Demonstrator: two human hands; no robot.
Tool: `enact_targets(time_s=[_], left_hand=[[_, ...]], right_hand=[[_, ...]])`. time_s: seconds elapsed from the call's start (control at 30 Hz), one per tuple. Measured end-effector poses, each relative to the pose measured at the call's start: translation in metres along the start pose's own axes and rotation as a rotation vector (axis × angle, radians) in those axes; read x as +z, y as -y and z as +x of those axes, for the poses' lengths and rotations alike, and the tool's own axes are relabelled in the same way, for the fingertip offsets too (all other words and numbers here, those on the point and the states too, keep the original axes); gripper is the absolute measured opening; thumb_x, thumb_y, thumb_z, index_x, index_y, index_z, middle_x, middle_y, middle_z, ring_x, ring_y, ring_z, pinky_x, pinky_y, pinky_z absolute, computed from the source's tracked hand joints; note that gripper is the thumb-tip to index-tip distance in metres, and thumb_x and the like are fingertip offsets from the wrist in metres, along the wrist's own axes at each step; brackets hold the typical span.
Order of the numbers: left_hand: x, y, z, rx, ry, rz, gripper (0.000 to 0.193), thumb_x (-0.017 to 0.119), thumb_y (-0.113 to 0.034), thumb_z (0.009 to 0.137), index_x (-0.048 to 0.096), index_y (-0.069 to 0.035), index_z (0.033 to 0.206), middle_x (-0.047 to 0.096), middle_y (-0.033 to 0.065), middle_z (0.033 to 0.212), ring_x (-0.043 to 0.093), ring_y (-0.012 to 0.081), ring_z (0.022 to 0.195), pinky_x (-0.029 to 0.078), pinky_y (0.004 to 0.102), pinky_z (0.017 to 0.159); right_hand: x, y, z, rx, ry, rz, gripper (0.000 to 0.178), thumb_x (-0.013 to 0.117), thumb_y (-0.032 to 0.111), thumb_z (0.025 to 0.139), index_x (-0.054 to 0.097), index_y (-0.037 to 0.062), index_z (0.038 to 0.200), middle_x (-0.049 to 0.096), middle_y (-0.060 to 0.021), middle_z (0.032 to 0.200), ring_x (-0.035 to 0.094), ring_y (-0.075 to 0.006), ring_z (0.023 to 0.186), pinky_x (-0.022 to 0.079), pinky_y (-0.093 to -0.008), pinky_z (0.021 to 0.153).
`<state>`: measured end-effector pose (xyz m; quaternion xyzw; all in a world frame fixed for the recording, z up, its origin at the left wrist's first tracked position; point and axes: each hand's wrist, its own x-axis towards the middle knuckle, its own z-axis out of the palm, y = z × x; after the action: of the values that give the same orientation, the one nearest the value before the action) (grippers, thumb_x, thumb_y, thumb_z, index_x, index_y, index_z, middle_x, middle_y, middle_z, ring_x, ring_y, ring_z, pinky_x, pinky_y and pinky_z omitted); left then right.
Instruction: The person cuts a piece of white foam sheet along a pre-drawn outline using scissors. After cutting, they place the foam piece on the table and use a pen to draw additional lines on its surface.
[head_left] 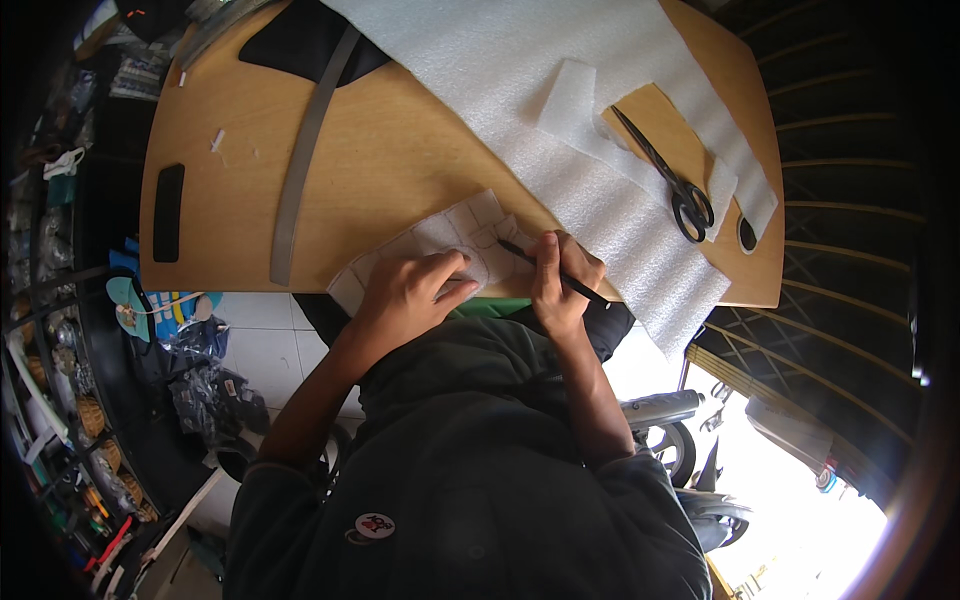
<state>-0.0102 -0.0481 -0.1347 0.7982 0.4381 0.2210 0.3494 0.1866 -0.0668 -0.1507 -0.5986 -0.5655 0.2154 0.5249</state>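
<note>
At the table's near edge lies a pale sheet (412,240) with dark lines drawn across it. My left hand (405,295) rests on it, fingers curled and the thumb and forefinger closed around a rounded pale piece (468,268) on top. Whether that piece is separate or part of the sheet, I cannot tell. My right hand (562,280) grips a slim black pen (585,291); its tip meets the sheet just beyond my left fingers. Some of the sheet is hidden under my left hand.
A wide white foam sheet (590,195) runs diagonally across the wooden table (400,150). Black-handled scissors (675,190) lie at the right. A grey strap (305,165), black fabric (283,45) and a flat black piece (168,215) lie leftward. Shelves crowd the far left.
</note>
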Motion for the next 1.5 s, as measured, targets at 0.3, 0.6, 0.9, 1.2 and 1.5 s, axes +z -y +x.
enact_targets(time_s=[0.3,0.6,0.9,1.2,1.5], left_hand=[[0.0004,0.0009,0.0008,0.026,-0.019,-0.005,0.020,0.076,-0.017,0.082,0.064,-0.002,0.090,0.071,0.0144,0.081,0.069,0.0293,0.066,0.054,0.0356,0.058],[0.0005,0.0009,0.0009,0.016,-0.007,0.008,0.021,0.076,-0.019,0.083,0.064,-0.003,0.090,0.072,0.0131,0.085,0.070,0.0289,0.067,0.054,0.0360,0.059],[0.0000,0.0000,0.0009,0.002,0.009,0.015,0.021,0.076,-0.018,0.083,0.063,-0.002,0.089,0.072,0.0134,0.087,0.071,0.0286,0.070,0.055,0.0362,0.059],[0.0006,0.0011,0.0007,0.020,-0.004,0.007,0.020,0.075,-0.018,0.083,0.063,-0.002,0.090,0.072,0.0139,0.087,0.071,0.0285,0.070,0.055,0.0361,0.060],[0.0003,0.0004,0.0015,0.014,-0.001,0.005,0.020,0.076,-0.016,0.082,0.063,-0.002,0.089,0.071,0.0133,0.082,0.070,0.0296,0.068,0.054,0.0367,0.059]], right_hand=[[0.0003,-0.0021,-0.0011,0.024,-0.049,0.024,0.031,0.053,0.011,0.096,0.063,-0.0032,0.070,0.060,-0.0095,0.057,0.053,-0.0145,0.047,0.041,-0.0290,0.048],[-0.0021,-0.0008,-0.0015,0.063,0.006,0.000,0.032,0.058,0.012,0.097,0.059,-0.0017,0.068,0.062,-0.0120,0.060,0.059,-0.0207,0.050,0.044,-0.0317,0.050],[-0.0019,-0.0009,0.0018,0.065,-0.005,0.037,0.030,0.057,0.013,0.097,0.059,-0.0025,0.071,0.062,-0.0127,0.062,0.058,-0.0219,0.051,0.044,-0.0303,0.052],[-0.0016,0.0002,0.0028,0.064,0.014,0.021,0.030,0.056,0.012,0.097,0.058,-0.0027,0.071,0.060,-0.0135,0.062,0.057,-0.0215,0.052,0.043,-0.0318,0.051],[-0.0012,-0.0031,0.0021,0.067,0.039,0.055,0.030,0.057,0.013,0.097,0.059,-0.0029,0.071,0.060,-0.0129,0.061,0.056,-0.0223,0.051,0.043,-0.0316,0.051]])
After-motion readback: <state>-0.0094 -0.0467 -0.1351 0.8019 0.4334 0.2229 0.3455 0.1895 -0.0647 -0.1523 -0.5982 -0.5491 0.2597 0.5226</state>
